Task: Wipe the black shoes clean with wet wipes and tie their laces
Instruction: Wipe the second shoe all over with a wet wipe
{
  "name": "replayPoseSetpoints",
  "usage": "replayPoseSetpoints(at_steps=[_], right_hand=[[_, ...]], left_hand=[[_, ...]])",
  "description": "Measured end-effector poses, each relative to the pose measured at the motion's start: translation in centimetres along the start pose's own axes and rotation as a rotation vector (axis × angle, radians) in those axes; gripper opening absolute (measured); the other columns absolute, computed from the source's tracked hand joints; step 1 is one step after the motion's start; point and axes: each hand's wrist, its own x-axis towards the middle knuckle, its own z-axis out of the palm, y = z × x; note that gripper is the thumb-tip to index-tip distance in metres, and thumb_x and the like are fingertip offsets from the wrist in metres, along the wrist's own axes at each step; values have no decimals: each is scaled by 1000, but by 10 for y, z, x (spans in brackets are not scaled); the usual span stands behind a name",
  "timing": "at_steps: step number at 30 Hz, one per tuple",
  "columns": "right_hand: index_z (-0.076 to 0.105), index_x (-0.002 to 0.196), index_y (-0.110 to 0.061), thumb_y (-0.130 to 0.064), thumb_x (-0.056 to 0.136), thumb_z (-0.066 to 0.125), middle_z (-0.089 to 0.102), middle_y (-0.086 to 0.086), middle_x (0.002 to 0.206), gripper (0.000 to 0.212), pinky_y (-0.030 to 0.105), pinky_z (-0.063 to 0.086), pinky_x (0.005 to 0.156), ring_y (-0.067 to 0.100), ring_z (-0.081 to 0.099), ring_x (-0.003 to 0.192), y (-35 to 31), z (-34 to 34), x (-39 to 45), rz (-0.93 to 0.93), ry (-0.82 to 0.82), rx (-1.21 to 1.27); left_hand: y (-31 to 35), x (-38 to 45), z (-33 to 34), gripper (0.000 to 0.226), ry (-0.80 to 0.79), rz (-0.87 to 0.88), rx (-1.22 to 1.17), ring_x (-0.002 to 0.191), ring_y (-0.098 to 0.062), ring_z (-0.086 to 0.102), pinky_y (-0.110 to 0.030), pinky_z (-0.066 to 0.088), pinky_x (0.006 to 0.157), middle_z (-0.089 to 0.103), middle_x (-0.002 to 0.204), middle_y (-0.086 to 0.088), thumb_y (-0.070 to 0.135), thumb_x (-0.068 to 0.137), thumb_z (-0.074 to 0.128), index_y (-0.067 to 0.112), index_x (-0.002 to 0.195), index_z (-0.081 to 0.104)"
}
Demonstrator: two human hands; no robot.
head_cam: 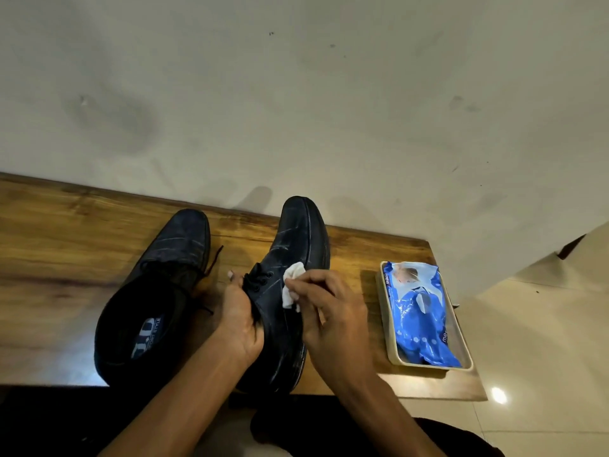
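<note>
Two black shoes are set on the wood bench. The right shoe is gripped by the left hand w/ curled fingers. A white wipe is pinched by the right hand & pressed on it. Left-hand fingertips are hidden inside. The left shoe lies beside, laces loose.

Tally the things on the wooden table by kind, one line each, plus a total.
Black shoes: 2, the left shoe lying free, the right shoe gripped by the left hand
White wipe: 1, the wipe pinched by the right hand against the right shoe
Blue wipes pack: 1, the pack
Tray: 1, the tray holding the pack
Total: 5
</note>
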Motion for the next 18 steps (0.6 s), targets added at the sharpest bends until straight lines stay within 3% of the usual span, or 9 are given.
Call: replayPoseSetpoints(at_steps=[2, 5, 8, 10, 12, 15, 18], right_hand=[[77, 111, -14, 1, 88, 71, 66, -3, 107, 28, 15, 50, 85, 6, 61, 98, 4, 0, 6, -10, -29, -30], [77, 108, -11, 3, 87, 71, 66, 1, 104, 26, 19, 53, 81, 12, 62, 93, 21, 0, 34, 28, 32, -96], [78, 108, -8, 4, 87, 68, 65, 6, 103, 25, 9, 44, 85, 18, 63, 92, 39, -1, 63, 70, 102, -151], [78, 107, -7, 3, 88, 68, 66, 7, 102, 24, 1, 35, 84, 20, 64, 92, 40, -3, 66, 104, 109, -179], [78, 107, -8, 3, 88, 68, 68, 6, 103, 24, -1, 34, 84, 17, 64, 92, 30, -2, 54, 87, 62, -190], [78, 107, -12, 2, 89, 69, 69, 2, 104, 25, -2, 38, 85, 7, 61, 92, 13, -3, 32, 19, -58, -112], [77, 108, -10, 3, 87, 69, 68, 5, 103, 27, 7, 45, 84, 11, 62, 92, 27, -9, 43, -12, -50, -156]], left_hand=[[-1, 2, -2, 75, -5, 20, 23, 85, -37, 73, -45, 58, 69, 75, 91, -25, 62, 102, 25, 0, 106, 67], [-1, -1, -2, 75, 20, 51, 105, 104, -39, 68, -50, 53, 87, 74, 107, -24, 69, 98, 30, 7, 118, 67], [-8, -8, 0, 73, -23, 80, 159, 96, -35, 71, -46, 55, 82, 77, 97, -19, 69, 97, 29, 9, 110, 69], [-11, -12, 1, 73, -64, 91, 179, 95, -33, 74, -45, 56, 82, 77, 100, -17, 70, 95, 30, 11, 111, 69], [-11, -13, 2, 75, -104, 106, 208, 99, -32, 74, -45, 56, 87, 75, 110, -17, 72, 94, 29, 13, 119, 67], [-10, -16, 2, 72, -148, 143, 292, 101, -26, 74, -43, 55, 89, 76, 111, -13, 69, 96, 24, 17, 116, 70], [-10, -21, 2, 72, -180, 175, 383, 109, -22, 71, -42, 52, 99, 75, 117, -7, 70, 95, 25, 19, 117, 70]])
